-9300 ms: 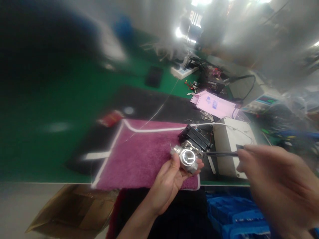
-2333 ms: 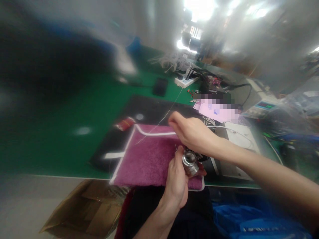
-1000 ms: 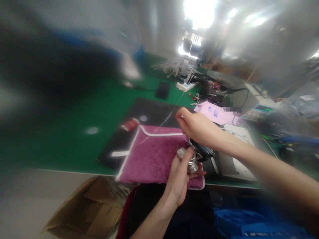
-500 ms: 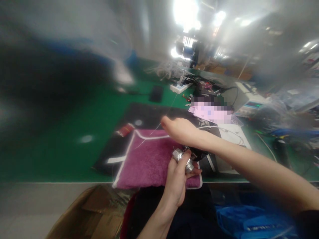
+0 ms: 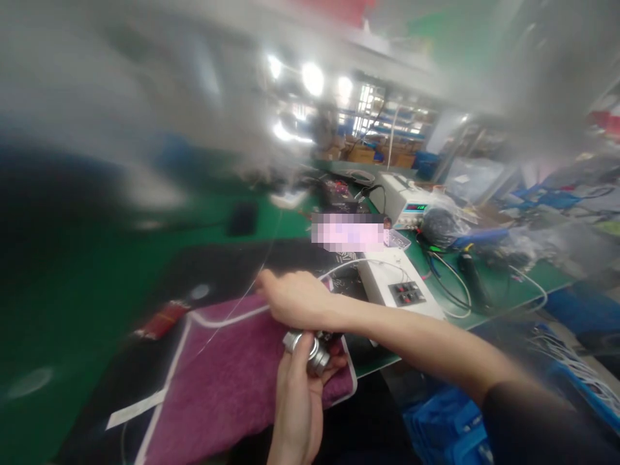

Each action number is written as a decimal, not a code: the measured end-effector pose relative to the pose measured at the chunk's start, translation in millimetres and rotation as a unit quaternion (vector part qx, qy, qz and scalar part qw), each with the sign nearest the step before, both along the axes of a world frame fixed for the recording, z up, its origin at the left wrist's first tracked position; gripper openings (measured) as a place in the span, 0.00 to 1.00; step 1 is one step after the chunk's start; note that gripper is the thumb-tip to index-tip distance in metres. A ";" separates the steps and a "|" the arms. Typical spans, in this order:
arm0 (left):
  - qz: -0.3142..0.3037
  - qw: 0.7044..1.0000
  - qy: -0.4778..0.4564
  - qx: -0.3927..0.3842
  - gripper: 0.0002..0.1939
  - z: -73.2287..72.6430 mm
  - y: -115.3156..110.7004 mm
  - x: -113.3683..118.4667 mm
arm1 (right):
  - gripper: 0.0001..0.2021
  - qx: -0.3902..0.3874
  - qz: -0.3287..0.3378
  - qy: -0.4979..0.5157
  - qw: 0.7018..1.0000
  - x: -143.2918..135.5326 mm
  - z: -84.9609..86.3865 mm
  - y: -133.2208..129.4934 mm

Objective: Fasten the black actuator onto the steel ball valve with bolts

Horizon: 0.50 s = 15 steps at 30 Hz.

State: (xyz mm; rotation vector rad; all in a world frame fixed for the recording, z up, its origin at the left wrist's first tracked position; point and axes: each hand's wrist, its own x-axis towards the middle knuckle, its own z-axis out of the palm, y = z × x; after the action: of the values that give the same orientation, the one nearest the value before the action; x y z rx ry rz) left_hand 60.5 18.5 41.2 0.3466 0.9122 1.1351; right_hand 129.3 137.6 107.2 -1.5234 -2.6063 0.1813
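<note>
My left hand [image 5: 296, 387] is wrapped round a silver metal cylindrical part [image 5: 314, 356], above the purple cloth [image 5: 223, 381]. Dark pieces show at the part's far side, partly hidden by my right arm. Just beyond it, my right hand [image 5: 290, 294] is closed, its thumb and forefinger pressed together at the left. A thin pale line [image 5: 242, 298] runs past those fingertips; whether they pinch it is too small to tell. The cloth, edged in white, lies on a black mat [image 5: 194, 268].
Red strips [image 5: 162, 319] lie on the mat at the left. Beyond my right arm are a white box with black and red terminals [image 5: 387, 278], a bench instrument with a lit display [image 5: 404, 200], small metal pins [image 5: 345, 257] and cables. Blue bins [image 5: 450, 420] stand below the table's edge.
The view has swung to the right, so the table, cloth and hands appear further left and lower. My left hand keeps the metal part; my right hand remains closed beyond it.
</note>
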 end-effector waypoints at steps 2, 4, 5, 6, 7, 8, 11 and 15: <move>0.000 1.000 0.006 -0.003 0.21 -0.7 -0.2 0.7 | 0.12 0.003 -0.012 0.026 1.000 0.7 0.7 -1.3; -0.010 1.000 0.008 0.004 0.21 -1.9 -1.3 1.2 | 0.15 0.008 -0.026 0.051 0.998 1.2 2.0 -3.4; -0.015 1.000 0.008 0.009 0.20 -2.5 -2.0 1.5 | 0.16 0.010 -0.035 0.063 0.997 1.4 2.8 -4.6; -0.017 1.000 0.007 0.014 0.20 -3.0 -2.7 1.8 | 0.17 0.012 -0.043 0.074 0.996 1.6 3.7 -5.8; -0.016 1.000 0.006 0.017 0.19 -3.4 -3.4 2.0 | 0.18 0.014 -0.051 0.086 0.995 1.7 4.7 -6.9; -0.012 1.000 0.004 0.019 0.19 -3.6 -4.0 2.3 | 0.19 0.014 -0.058 0.098 0.993 1.8 5.6 -8.0; -0.008 1.000 -0.001 0.013 0.19 -2.9 -5.1 2.9 | 0.22 0.012 -0.069 0.137 0.988 1.5 8.4 -11.3; -0.019 1.000 -0.003 0.000 0.19 -0.1 -3.9 2.2 | 0.23 -0.002 -0.077 0.190 0.979 0.6 11.5 -13.5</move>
State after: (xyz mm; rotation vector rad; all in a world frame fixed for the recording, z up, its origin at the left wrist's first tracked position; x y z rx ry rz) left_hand 62.7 14.6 41.0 0.3595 0.8957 1.1003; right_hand 129.9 124.1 118.7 -1.5103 -2.1844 0.4177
